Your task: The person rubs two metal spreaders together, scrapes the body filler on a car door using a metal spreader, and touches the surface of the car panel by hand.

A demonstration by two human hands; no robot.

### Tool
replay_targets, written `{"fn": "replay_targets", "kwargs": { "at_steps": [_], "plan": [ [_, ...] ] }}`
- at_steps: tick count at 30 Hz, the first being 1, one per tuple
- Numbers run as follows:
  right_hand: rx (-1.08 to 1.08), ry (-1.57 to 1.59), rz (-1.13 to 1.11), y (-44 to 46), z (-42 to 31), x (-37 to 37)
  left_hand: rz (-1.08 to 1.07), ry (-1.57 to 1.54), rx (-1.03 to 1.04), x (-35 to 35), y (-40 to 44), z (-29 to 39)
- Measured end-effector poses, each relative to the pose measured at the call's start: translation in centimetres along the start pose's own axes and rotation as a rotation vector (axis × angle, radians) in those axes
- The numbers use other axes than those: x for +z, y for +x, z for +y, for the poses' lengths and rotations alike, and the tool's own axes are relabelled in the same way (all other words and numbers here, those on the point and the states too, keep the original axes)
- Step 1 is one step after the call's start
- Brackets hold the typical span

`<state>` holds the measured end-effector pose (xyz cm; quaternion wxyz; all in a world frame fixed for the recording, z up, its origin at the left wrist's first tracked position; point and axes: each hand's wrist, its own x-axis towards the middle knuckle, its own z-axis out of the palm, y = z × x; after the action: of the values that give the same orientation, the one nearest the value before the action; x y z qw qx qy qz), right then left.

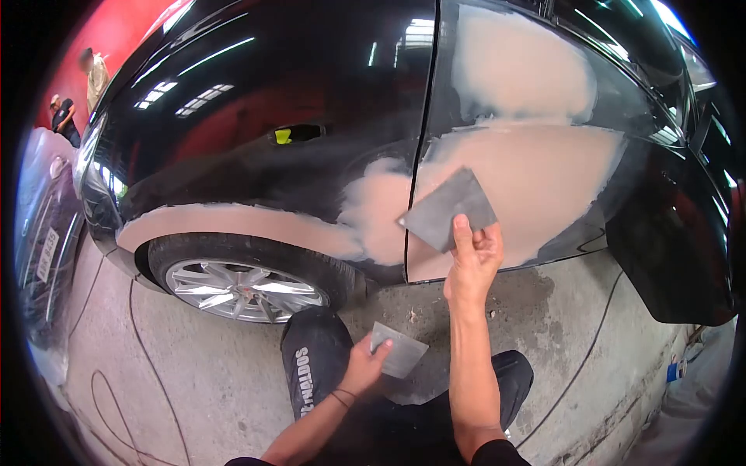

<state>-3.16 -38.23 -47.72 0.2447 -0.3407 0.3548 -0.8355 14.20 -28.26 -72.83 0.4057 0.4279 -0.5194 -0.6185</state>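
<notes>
My right hand point(475, 248) is raised in front of the car door point(536, 179) and grips a dark grey flat sheet point(451, 208) between thumb and fingers. Behind the sheet, pinkish-beige filler covers parts of the door and of the black fender point(233, 171). Lower down, over my knees, my left hand point(367, 365) pinches a smaller light grey flat plate point(400, 352) by its left edge. The two flat pieces are apart. Whether the sheet touches the door cannot be made out.
A front wheel point(247, 291) with silver spokes is left of my knees. Thin cables point(148, 353) lie on the concrete floor point(225, 388). Another vehicle point(47, 248) stands at the far left, with two people point(64, 116) behind. A blue object point(674, 370) sits at lower right.
</notes>
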Motion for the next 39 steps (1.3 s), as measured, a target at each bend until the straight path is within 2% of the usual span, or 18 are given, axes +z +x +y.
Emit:
{"fn": "replay_targets", "kwargs": {
  "at_steps": [3, 6, 9, 11, 13, 16, 17, 22, 25, 31, 34, 39],
  "plan": [
    [-0.013, -0.041, -0.045, 0.6, -1.2, 2.1, -0.078, 0.061, 0.018, -2.4, 1.7, 4.1],
    [-0.051, -0.066, -0.056, 0.6, -1.1, 2.3, -0.105, 0.114, 0.019, -4.6, 3.2, 5.1],
    [-0.076, 0.014, -0.018, 0.0, -0.5, 2.4, -0.119, 0.132, 0.088, -6.2, 4.0, 4.5],
    [-0.052, 0.054, -0.015, -0.2, 0.0, 2.5, -0.131, 0.149, 0.032, -6.8, 4.6, 3.3],
    [-0.008, 0.051, -0.038, 0.4, -1.0, 3.5, -0.150, 0.101, -0.052, -6.4, 4.4, 3.1],
    [0.024, 0.226, -0.055, 0.3, -2.8, 4.9, -0.117, 0.237, 0.033, -6.1, 4.3, 3.4],
    [0.080, 0.201, -0.024, 0.1, -2.9, 4.5, -0.100, 0.275, 0.080, -6.2, 4.5, 2.5],
    [0.250, 0.168, 0.013, -4.3, -1.6, 0.0, -0.089, 0.179, 0.008, -6.4, 4.8, 1.5],
    [0.258, 0.210, -0.088, -5.4, -1.7, -0.4, -0.080, 0.206, 0.002, -6.0, 4.4, 2.9],
    [0.238, 0.304, -0.046, -6.2, -2.5, -0.5, -0.070, 0.297, 0.053, -5.9, 4.4, 3.5],
    [0.168, 0.142, -0.075, -6.3, -2.8, -0.6, -0.077, 0.329, 0.046, -5.9, 4.2, 4.0],
    [0.180, 0.131, 0.032, -6.5, -2.6, -0.7, -0.076, 0.314, 0.041, -6.0, 4.3, 3.4]
  ]
}}
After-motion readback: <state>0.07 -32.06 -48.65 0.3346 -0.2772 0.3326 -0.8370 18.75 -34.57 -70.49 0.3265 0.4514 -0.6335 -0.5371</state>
